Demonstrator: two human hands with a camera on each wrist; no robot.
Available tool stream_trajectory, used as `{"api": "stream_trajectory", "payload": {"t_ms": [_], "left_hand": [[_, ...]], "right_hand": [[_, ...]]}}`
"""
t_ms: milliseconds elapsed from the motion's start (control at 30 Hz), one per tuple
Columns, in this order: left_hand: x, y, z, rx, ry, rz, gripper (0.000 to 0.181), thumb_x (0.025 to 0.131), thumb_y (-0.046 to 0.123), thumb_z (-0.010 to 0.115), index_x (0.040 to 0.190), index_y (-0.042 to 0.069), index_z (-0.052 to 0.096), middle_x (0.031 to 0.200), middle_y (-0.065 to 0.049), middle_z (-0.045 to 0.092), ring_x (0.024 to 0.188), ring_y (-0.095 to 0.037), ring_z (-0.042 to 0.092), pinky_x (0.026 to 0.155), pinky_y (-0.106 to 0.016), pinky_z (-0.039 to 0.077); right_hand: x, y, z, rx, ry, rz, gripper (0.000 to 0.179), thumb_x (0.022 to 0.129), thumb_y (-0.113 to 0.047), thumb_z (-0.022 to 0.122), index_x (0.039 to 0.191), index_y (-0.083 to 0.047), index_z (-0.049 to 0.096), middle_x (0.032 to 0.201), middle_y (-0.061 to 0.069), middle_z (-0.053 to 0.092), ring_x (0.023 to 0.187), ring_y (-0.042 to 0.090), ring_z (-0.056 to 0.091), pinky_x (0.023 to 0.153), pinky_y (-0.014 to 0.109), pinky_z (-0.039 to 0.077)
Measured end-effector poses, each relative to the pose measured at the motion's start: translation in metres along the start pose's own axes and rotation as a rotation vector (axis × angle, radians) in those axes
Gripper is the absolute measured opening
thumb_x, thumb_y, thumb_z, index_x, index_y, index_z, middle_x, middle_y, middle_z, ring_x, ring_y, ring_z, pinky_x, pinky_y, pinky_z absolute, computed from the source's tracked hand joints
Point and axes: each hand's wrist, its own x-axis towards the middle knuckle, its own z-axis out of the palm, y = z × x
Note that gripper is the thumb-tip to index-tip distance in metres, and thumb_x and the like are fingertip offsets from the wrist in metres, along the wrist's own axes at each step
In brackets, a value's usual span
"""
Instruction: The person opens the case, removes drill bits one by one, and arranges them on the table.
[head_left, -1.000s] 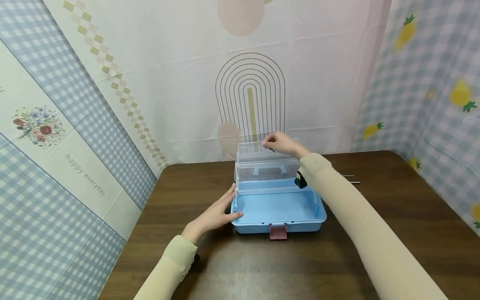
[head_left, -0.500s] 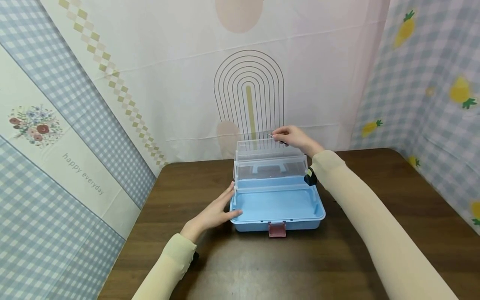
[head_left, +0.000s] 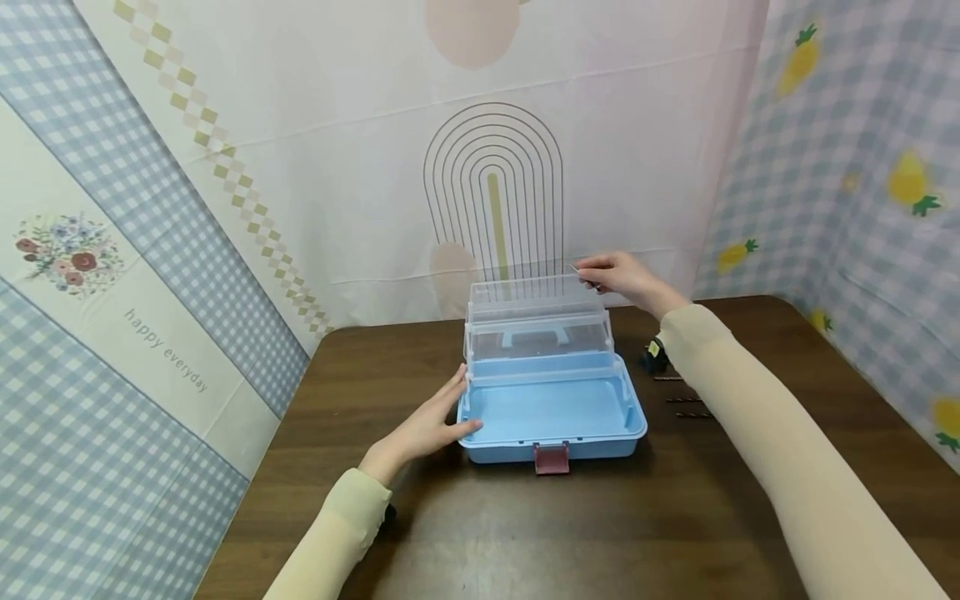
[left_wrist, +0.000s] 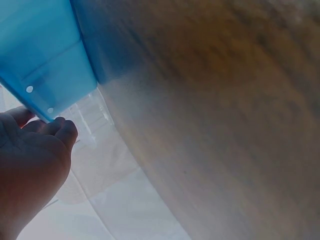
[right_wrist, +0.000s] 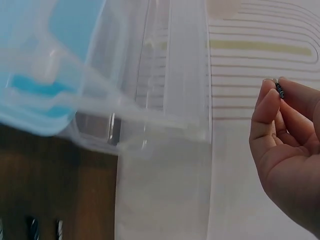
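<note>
A light blue toolbox [head_left: 551,454] stands on the table with its lid raised, and clear plastic trays [head_left: 540,337] are lifted at its back. My left hand [head_left: 420,429] holds its left side, thumb over the rim. The left wrist view shows curled fingers [left_wrist: 64,132] at the box's blue edge. My right hand [head_left: 622,277] is raised at the upper right of the trays, apart from them. Between thumb and fingertips it pinches a small drill bit [right_wrist: 279,90], dark and spiral; its far end is hidden by the fingers.
Several dark drill bits [head_left: 684,400] lie on the brown wooden table [head_left: 517,533] right of the toolbox, partly behind the right sleeve. The box's reddish latch [head_left: 552,459] hangs down in front. A printed cloth [head_left: 375,208] covers the wall behind.
My right hand has moved right, from over the upper tray to beyond its right corner, with the drill bit still pinched. The left hand stays on the toolbox.
</note>
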Motion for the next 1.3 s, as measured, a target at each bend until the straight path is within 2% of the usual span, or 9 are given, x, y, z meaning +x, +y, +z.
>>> {"api": "stream_trajectory", "payload": {"t_ms": [200, 333, 467, 633, 900, 1100, 1200, 1300], "left_hand": [[-0.003, 0.000, 0.001, -0.003, -0.004, 0.010, 0.090, 0.097, 0.054, 0.062, 0.162, 0.014, 0.014, 0.168, 0.011, -0.005, 0.152, -0.016, 0.009, 0.120, -0.046, 0.021], [-0.003, 0.001, 0.000, -0.002, 0.005, 0.021, 0.089, 0.097, 0.051, 0.063, 0.162, 0.013, 0.015, 0.169, 0.006, -0.003, 0.153, -0.016, 0.009, 0.120, -0.046, 0.021], [-0.002, 0.002, -0.001, -0.010, 0.011, 0.028, 0.089, 0.097, 0.049, 0.064, 0.162, 0.012, 0.015, 0.169, 0.007, -0.003, 0.153, -0.017, 0.010, 0.120, -0.046, 0.021], [-0.002, 0.002, -0.001, -0.016, 0.009, 0.024, 0.089, 0.097, 0.047, 0.065, 0.162, 0.011, 0.015, 0.167, 0.011, -0.004, 0.153, -0.018, 0.010, 0.120, -0.047, 0.020], [0.001, 0.001, 0.001, -0.011, 0.008, 0.025, 0.088, 0.098, 0.045, 0.065, 0.162, 0.011, 0.015, 0.167, 0.011, -0.004, 0.153, -0.018, 0.010, 0.120, -0.046, 0.020], [0.003, 0.000, 0.001, -0.016, 0.016, 0.028, 0.088, 0.098, 0.045, 0.065, 0.162, 0.011, 0.015, 0.168, 0.010, -0.003, 0.153, -0.019, 0.011, 0.120, -0.047, 0.020], [0.003, 0.000, 0.002, -0.011, 0.015, 0.024, 0.088, 0.098, 0.046, 0.065, 0.162, 0.011, 0.015, 0.169, 0.005, -0.002, 0.153, -0.020, 0.011, 0.120, -0.048, 0.020], [0.003, 0.000, 0.002, -0.014, 0.016, 0.026, 0.088, 0.098, 0.046, 0.065, 0.162, 0.010, 0.015, 0.170, 0.000, -0.001, 0.153, -0.021, 0.012, 0.120, -0.049, 0.021]], "right_hand": [[-0.022, 0.004, -0.017, 0.020, 0.003, 0.055, 0.048, 0.106, -0.019, 0.056, 0.145, 0.008, 0.049, 0.099, -0.008, 0.064, 0.087, 0.007, 0.056, 0.078, 0.024, 0.048], [-0.036, 0.006, -0.030, 0.007, 0.002, 0.102, 0.052, 0.106, -0.024, 0.055, 0.148, 0.005, 0.045, 0.115, -0.004, 0.061, 0.095, 0.007, 0.054, 0.084, 0.025, 0.045], [-0.046, 0.013, -0.042, 0.017, 0.005, 0.137, 0.054, 0.107, -0.026, 0.054, 0.151, 0.004, 0.042, 0.128, 0.001, 0.056, 0.098, 0.007, 0.052, 0.084, 0.026, 0.046], [-0.055, 0.023, -0.055, 0.034, 0.033, 0.156, 0.060, 0.106, -0.028, 0.055, 0.152, 0.005, 0.038, 0.119, -0.003, 0.057, 0.094, 0.007, 0.055, 0.080, 0.024, 0.049], [-0.071, 0.036, -0.075, 0.107, 0.063, 0.153, 0.066, 0.105, -0.026, 0.058, 0.159, -0.005, 0.027, 0.104, -0.008, 0.060, 0.093, 0.010, 0.059, 0.083, 0.023, 0.051], [-0.085, 0.043, -0.084, 0.120, 0.094, 0.139, 0.067, 0.104, -0.027, 0.059, 0.157, -0.004, 0.027, 0.103, -0.008, 0.060, 0.094, 0.009, 0.060, 0.085, 0.023, 0.052], [-0.092, 0.048, -0.087, 0.117, 0.098, 0.136, 0.067, 0.104, -0.029, 0.059, 0.156, -0.002, 0.027, 0.105, -0.008, 0.061, 0.095, 0.007, 0.062, 0.086, 0.023, 0.052], [-0.098, 0.053, -0.090, 0.169, 0.118, 0.143, 0.059, 0.104, -0.028, 0.059, 0.151, -0.006, 0.034, 0.102, -0.008, 0.063, 0.095, 0.007, 0.064, 0.086, 0.024, 0.053]]}}
